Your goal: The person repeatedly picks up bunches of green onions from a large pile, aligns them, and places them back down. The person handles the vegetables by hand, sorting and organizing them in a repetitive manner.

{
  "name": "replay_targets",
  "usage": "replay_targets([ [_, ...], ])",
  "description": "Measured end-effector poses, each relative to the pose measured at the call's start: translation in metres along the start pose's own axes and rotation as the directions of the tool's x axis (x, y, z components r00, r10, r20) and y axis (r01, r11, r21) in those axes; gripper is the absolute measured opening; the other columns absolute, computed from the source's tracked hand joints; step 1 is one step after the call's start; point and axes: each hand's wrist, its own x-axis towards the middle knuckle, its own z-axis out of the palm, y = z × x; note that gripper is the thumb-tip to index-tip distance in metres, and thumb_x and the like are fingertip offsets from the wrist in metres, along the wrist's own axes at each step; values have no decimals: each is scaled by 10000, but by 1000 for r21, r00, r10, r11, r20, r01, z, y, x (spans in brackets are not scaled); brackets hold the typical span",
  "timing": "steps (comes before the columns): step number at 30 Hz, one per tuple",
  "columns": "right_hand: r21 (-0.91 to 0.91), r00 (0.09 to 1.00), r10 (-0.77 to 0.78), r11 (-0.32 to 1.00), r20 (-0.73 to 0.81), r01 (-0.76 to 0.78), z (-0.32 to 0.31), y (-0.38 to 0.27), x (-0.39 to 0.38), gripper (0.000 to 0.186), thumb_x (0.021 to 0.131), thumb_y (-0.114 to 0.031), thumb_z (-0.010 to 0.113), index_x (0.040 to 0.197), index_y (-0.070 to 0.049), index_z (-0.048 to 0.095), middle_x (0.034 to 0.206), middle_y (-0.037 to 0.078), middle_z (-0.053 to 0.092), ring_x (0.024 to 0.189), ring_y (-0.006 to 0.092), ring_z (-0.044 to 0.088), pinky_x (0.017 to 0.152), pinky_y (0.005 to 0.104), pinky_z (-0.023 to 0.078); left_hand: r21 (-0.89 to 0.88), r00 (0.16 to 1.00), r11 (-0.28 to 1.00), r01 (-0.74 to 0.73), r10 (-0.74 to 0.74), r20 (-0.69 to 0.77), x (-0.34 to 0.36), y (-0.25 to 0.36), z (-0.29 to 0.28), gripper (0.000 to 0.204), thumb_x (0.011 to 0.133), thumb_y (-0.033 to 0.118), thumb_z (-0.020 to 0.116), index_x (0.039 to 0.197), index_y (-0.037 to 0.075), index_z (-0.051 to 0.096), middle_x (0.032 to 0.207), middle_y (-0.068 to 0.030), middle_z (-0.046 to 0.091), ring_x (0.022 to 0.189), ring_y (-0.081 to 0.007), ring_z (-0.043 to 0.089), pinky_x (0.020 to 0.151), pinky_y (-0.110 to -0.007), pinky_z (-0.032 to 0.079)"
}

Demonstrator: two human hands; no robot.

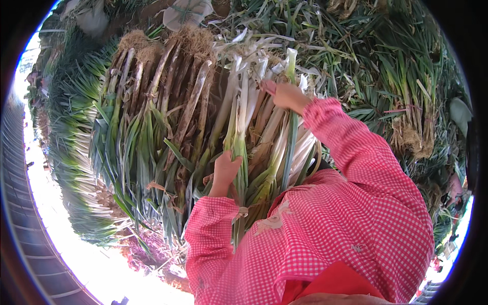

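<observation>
My left hand [224,170] is closed round the green part of some long green onions [238,124], whose pale ends point away from me. Beyond it and to the right, my right hand [288,96] is closed over the white ends of the stalks; what its fingers hold, if anything, is too small to make out. Under and beside my right arm lie peeled white stalks [303,148] with green leaves. Left of my left hand are unpeeled green onions [158,76] with brown skins, their bushy roots [190,43] at the far end.
At the far left, a long row of bundled green onions [84,168] shows white stems. Loose green leaves [325,38] are heaped across the far side. Another rooted bundle [414,114] lies at the right. Pinkish strands [150,249] are scattered near the lower left.
</observation>
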Motion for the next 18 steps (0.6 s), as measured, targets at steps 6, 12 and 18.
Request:
replay_targets([
  [6, 11, 997, -73, 997, -30, 74, 15, -5, 3, 320, 777, -150, 543, 1009, 56, 621, 883, 294, 649, 867, 453, 638, 796, 510, 506, 110, 998, 992, -66, 64, 20, -28, 16, 18, 281, 826, 254, 625, 867, -8, 534, 822, -277, 603, 812, -472, 583, 694, -533, 450],
  [12, -97, 983, 127, 989, 131, -115, 6, -11, 9, 319, 829, -133, 525, 1099, 23, 591, 921, 258, 670, 907, 415, 656, 831, 462, 519, 106, 984, 994, 3, -22, 177, -45, 2, -11, 262, 828, 264, 636, 926, 33, 563, 842, -231, 628, 828, -431, 607, 737, -505, 477],
  [18, -140, 992, 49, 990, 116, -33, 22, -11, -23, 236, 824, -128, 537, 984, 22, 622, 916, 222, 681, 845, 366, 682, 775, 473, 536, 406, 994, 914, 14, -57, 93, -1, -56, -74, 403, 824, 351, 673, 1101, 62, 625, 1073, -165, 631, 1031, -337, 595, 878, -448, 468],
])
